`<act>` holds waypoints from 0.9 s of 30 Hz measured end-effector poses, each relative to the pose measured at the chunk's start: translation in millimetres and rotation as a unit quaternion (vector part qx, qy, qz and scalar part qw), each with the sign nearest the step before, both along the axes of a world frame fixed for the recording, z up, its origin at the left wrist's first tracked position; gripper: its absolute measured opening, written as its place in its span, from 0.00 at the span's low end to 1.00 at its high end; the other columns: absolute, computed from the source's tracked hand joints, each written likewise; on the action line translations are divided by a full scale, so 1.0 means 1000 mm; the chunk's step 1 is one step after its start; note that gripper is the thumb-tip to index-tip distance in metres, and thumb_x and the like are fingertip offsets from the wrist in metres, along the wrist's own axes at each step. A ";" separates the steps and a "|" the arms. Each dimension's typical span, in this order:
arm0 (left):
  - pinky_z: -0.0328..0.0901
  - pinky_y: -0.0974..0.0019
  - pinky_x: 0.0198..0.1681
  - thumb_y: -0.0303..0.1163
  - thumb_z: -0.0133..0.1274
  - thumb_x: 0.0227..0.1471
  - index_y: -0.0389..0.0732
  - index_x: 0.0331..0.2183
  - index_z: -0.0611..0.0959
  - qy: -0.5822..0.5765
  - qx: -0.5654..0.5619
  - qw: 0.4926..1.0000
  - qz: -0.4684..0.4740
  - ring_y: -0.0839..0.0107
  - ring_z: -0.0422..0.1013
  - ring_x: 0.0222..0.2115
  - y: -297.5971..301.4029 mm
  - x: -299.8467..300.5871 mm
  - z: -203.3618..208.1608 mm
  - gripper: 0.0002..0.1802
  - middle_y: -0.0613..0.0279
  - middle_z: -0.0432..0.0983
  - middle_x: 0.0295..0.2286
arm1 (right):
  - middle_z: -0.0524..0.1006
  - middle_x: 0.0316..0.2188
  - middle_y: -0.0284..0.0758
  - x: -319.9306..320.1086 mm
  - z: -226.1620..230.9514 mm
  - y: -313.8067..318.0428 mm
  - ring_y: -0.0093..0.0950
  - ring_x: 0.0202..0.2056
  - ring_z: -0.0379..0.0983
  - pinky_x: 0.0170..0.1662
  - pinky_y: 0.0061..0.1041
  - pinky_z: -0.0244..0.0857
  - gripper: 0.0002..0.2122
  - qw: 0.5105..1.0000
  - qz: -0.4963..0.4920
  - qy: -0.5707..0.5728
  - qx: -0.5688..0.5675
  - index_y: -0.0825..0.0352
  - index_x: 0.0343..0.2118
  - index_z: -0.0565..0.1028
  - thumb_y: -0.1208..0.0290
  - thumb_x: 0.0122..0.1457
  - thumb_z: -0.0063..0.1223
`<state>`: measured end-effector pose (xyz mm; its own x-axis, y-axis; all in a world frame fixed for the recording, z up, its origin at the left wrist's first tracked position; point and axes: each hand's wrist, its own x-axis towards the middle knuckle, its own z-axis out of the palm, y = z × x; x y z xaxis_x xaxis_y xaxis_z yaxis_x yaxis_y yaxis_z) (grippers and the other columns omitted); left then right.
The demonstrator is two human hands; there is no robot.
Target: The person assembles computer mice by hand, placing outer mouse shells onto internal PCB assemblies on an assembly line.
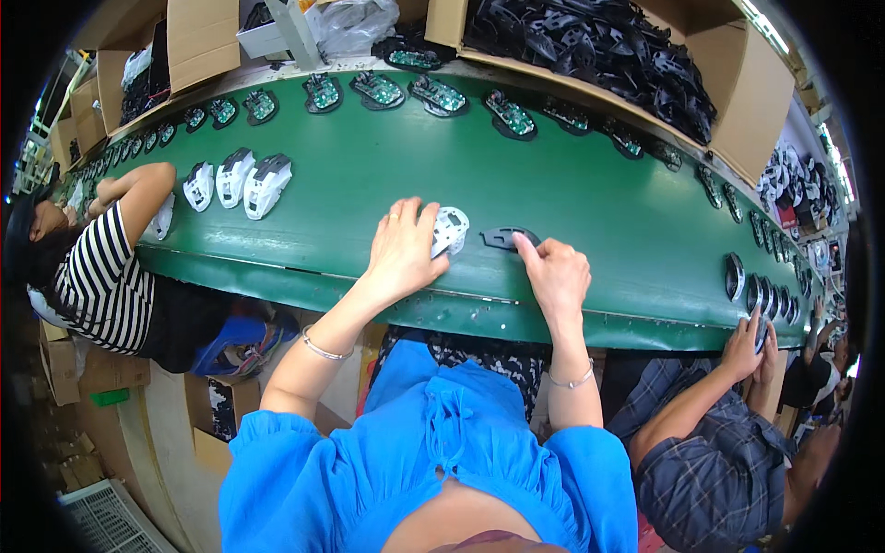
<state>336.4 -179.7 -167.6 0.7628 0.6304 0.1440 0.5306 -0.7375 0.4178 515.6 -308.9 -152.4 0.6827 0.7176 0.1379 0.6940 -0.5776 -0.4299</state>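
At the middle of the green work surface, my left hand [400, 253] is curled over a white mouse shell [452, 229], gripping its left side. Part of that shell is hidden behind the fingers. A little to the right, my right hand [560, 275] pinches the right end of a flat black plastic mouse part [499, 239] with cut-out slots. The thumb lies over this end, and the other fingers are folded in. A gap of green surface separates the shell from the black part.
Several white-and-black mouse shells [267, 186] stand at left. Mouse bases with green circuit boards [377, 89] line the far edge. Beyond it, a carton [751, 111] holds black parts. Co-workers sit on both sides; the right one's hands [745, 350] hold a dark part near several mouse bodies.
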 end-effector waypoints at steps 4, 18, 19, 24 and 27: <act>0.61 0.53 0.50 0.31 0.60 0.36 0.36 0.48 0.70 -0.045 -0.003 0.999 0.029 0.50 0.65 0.46 0.004 -0.007 0.006 0.33 0.48 0.68 0.43 | 0.79 0.23 0.41 0.000 -0.010 0.017 0.43 0.28 0.77 0.33 0.38 0.70 0.14 0.997 -0.059 0.043 0.038 0.65 0.25 0.80 0.56 0.49 0.59; 0.69 0.69 0.31 0.39 0.48 0.54 0.45 0.49 0.63 -0.495 -0.622 0.600 0.088 0.76 0.70 0.28 -0.016 -0.040 0.019 0.22 0.62 0.72 0.32 | 0.75 0.20 0.30 -0.056 0.028 0.021 0.17 0.20 0.71 0.25 0.14 0.65 0.06 0.842 0.138 0.416 0.315 0.73 0.27 0.76 0.75 0.53 0.59; 0.68 0.69 0.37 0.43 0.44 0.57 0.44 0.49 0.63 -0.484 -0.613 0.619 0.088 0.76 0.70 0.33 -0.018 -0.042 0.021 0.22 0.62 0.71 0.35 | 0.75 0.21 0.30 -0.061 0.032 0.021 0.17 0.20 0.71 0.25 0.14 0.65 0.06 0.836 0.156 0.418 0.320 0.73 0.27 0.75 0.76 0.53 0.60; 0.63 0.71 0.44 0.50 0.42 0.59 0.41 0.50 0.59 -0.504 -0.574 0.644 0.048 0.76 0.66 0.42 -0.022 -0.038 0.021 0.27 0.59 0.67 0.42 | 0.75 0.21 0.29 -0.077 0.054 0.016 0.16 0.21 0.71 0.24 0.14 0.65 0.04 0.815 0.184 0.431 0.341 0.73 0.28 0.75 0.78 0.53 0.58; 0.63 0.72 0.44 0.54 0.40 0.59 0.40 0.51 0.58 -0.491 -0.556 0.669 0.041 0.75 0.66 0.42 -0.026 -0.038 0.025 0.30 0.57 0.66 0.42 | 0.76 0.19 0.29 -0.091 0.057 0.020 0.15 0.20 0.71 0.23 0.13 0.64 0.05 0.833 0.188 0.423 0.305 0.72 0.25 0.75 0.78 0.52 0.60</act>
